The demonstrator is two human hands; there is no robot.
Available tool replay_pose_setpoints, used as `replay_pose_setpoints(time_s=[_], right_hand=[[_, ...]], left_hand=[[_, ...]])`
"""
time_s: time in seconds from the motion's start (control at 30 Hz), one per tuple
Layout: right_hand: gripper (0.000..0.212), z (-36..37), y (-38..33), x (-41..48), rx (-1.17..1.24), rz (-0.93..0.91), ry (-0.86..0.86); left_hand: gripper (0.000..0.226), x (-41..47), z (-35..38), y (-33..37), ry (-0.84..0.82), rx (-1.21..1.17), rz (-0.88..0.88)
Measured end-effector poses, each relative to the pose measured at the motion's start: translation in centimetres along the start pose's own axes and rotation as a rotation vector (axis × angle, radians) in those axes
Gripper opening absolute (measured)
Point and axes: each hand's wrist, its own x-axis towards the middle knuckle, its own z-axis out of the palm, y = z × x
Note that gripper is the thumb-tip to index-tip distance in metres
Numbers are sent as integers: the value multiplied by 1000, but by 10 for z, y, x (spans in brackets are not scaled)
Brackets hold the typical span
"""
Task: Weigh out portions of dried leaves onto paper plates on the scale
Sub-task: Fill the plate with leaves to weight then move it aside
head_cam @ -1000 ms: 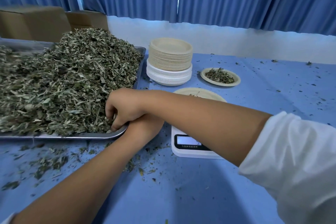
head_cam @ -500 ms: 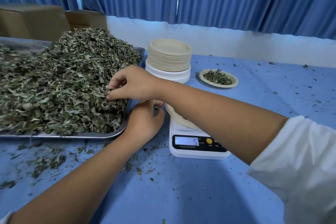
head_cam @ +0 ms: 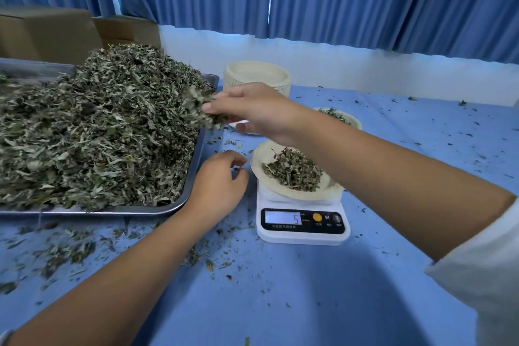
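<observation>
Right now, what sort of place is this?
Probably a herb-portioning workroom: steel tray heaped with dried green leaves, white digital scale, stack of beige round paper plates.

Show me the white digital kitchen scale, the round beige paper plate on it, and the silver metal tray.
white digital kitchen scale [head_cam: 303, 222], head view, black display panel.
round beige paper plate [head_cam: 257, 161], head view, bare left rim.
silver metal tray [head_cam: 112, 210], head view, front rim.

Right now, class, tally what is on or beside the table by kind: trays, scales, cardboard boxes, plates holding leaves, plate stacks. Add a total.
Metal tray: 1
Scale: 1
Cardboard boxes: 2
Plates holding leaves: 2
Plate stack: 1
Total: 7
</observation>
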Motion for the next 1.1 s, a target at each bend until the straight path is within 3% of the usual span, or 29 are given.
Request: replay_pose_setpoints(time_s=[0.17, 0.43, 0.63, 0.83, 0.9, 1.1], right_hand=[[7, -58, 16, -25, 161, 121, -10], [24, -108, 50, -57, -378, 313, 86], [29, -98, 60, -55, -528, 259, 92], [13, -96, 60, -46, -461, 105, 290], [4, -96, 57, -46, -451, 57, 220], [6, -87, 66, -45, -588, 99, -17]], left_hand=[[27, 0, 0, -1, -15, 11, 17], [27, -2, -1, 1, -25, 6, -9], [26, -2, -1, 1, -23, -15, -9], [26, -2, 0, 0, -21, -19, -1], [26, -2, 0, 0, -21, -19, 0], [25, -1, 1, -1, -23, -17, 0]])
